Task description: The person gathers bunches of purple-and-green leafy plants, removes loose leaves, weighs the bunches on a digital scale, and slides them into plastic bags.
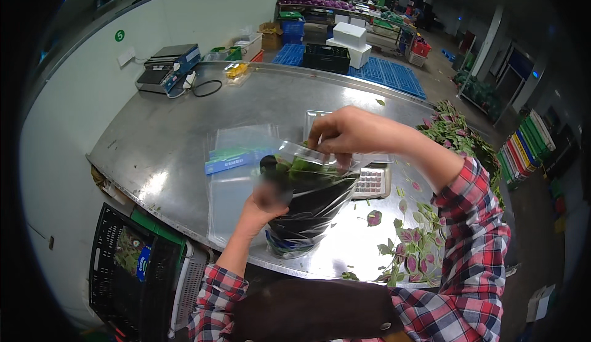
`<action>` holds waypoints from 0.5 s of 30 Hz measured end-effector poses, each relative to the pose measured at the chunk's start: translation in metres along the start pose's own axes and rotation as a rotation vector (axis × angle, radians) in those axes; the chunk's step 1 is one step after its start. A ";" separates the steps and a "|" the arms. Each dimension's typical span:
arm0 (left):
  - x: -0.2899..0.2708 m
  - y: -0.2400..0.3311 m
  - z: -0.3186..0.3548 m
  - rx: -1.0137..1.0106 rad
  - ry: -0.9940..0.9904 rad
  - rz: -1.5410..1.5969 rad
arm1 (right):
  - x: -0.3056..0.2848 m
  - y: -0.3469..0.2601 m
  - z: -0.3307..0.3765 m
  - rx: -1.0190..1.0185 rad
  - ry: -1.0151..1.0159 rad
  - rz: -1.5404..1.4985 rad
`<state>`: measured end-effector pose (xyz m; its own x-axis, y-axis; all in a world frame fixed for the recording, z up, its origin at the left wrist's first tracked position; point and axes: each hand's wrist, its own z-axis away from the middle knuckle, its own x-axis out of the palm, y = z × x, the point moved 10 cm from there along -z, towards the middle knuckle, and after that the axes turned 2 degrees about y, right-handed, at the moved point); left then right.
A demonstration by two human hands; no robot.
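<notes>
Up close, the right hand was pinched shut on the upper edge of a clear plastic bag, thumb and fingertips closed on the film just above the bundle of leafy greens that sat inside it. The left hand was wrapped around the bag's side from below, fingers closed on it, though that hand was blurred and the exact grip was hard to make out. The bag hung tilted just above the steel table, near its front edge. To do this well, I judged that the lower hand should keep the bag steady while the upper one held the mouth taut, so the leaves would not catch or crush against the film.

Further out, a stack of flat clear bags lay on the table just left of the hands, and a small weighing scale stood right behind the bag, close enough to be knocked. Loose green and purple leaves littered the table to the right, with a bigger heap beyond. A black crate stood below the table's edge on the left.
</notes>
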<state>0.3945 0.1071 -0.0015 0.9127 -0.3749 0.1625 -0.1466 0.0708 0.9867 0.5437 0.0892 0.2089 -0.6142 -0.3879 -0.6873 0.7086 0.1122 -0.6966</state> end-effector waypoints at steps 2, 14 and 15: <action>-0.006 0.003 -0.008 0.080 0.059 -0.056 | 0.016 0.015 -0.015 0.065 -0.101 0.133; -0.017 -0.002 -0.018 0.187 -0.031 -0.044 | -0.147 -0.072 0.054 -0.458 0.837 0.124; -0.020 -0.010 -0.020 0.094 0.003 -0.029 | -0.197 -0.086 0.092 -0.694 1.158 0.421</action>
<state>0.3852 0.1321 -0.0145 0.9181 -0.3731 0.1335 -0.1548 -0.0276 0.9876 0.6362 0.0719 0.4233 -0.5765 0.7080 -0.4078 0.8035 0.5820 -0.1253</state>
